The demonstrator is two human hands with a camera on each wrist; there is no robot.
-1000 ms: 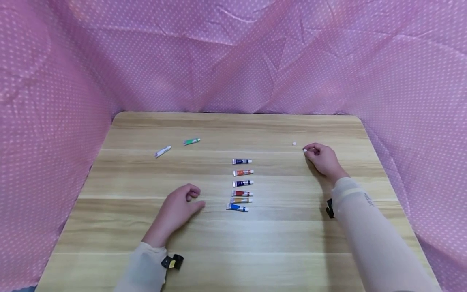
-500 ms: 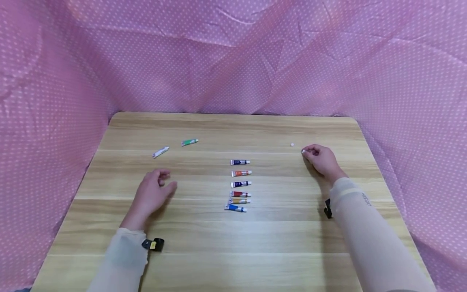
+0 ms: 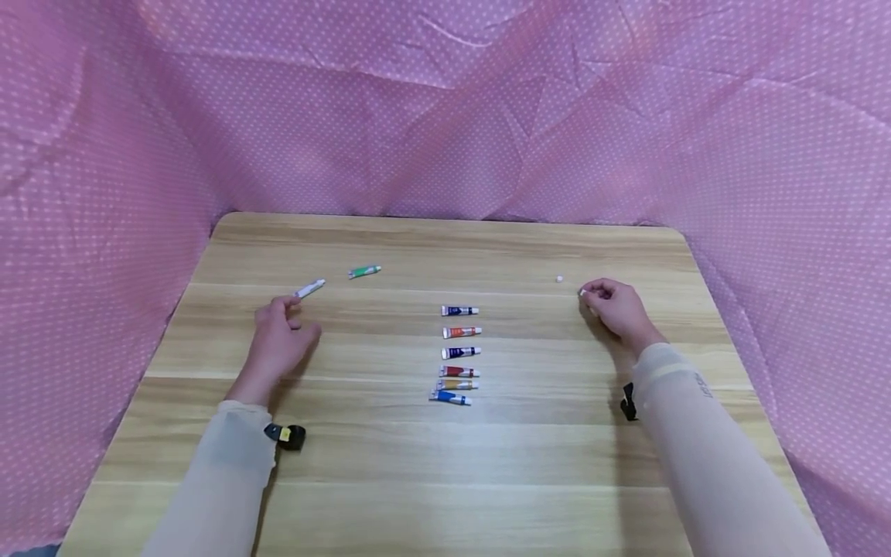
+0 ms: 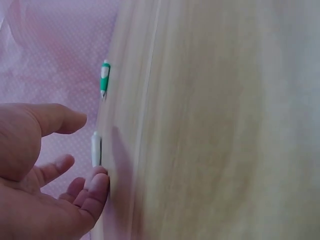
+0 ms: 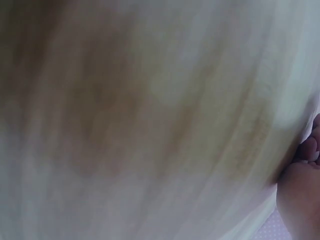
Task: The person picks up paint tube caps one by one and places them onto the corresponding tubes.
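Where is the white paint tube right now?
In the head view, the white paint tube lies at the table's far left, just beyond the left hand, beside the green paint tube.

Light wood-grain table [image 3: 445,464], rounded far corners, fills the lower two thirds of the head frame. Centre of frame: column of six small paint tubes [image 3: 458,353], lying crosswise, stacked front to back, close together but mostly apart; the nearest three sit tightest. Upper left of the tabletop: white tube [image 3: 309,288] lying diagonally, green tube [image 3: 365,271] just right of it and slightly further back, the two apart. Upper right: tiny white cap [image 3: 559,279], alone on the wood. Both forearms rest on the surface, lower left and lower right.
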